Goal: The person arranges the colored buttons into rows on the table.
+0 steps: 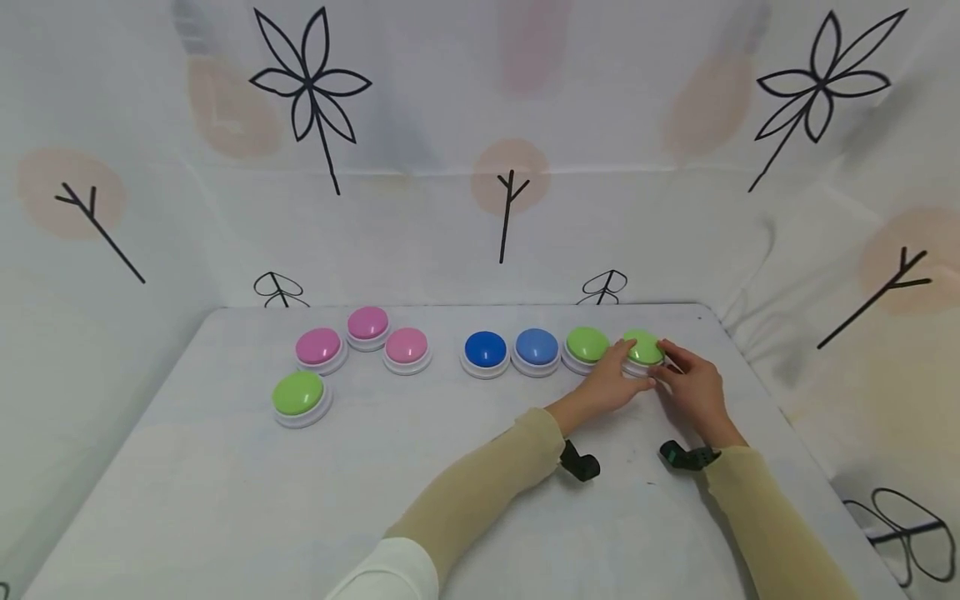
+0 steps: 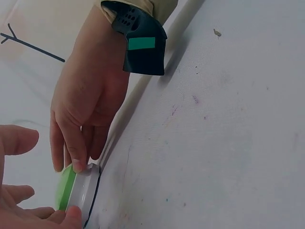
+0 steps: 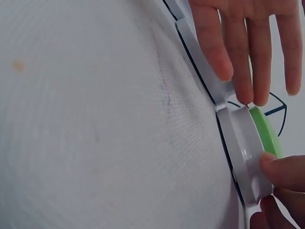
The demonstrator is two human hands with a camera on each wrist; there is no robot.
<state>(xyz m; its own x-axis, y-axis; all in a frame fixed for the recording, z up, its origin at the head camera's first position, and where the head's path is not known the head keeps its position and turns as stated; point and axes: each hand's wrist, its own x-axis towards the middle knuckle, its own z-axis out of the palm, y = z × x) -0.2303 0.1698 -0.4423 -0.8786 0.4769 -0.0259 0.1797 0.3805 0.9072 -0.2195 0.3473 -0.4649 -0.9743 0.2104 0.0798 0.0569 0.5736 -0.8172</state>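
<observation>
Right grip (image 1: 693,390) in a pinch on the rightmost green button (image 1: 643,348), left grip (image 1: 607,382) seemingly likewise

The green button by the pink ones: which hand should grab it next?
Probably the left hand. It's closer to that green button; the right hand is farther off and would likely have to reach past the left one.

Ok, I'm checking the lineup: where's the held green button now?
In the head view, the held green button sits rightmost, between the left hand and right hand, just right of another green button.
</observation>
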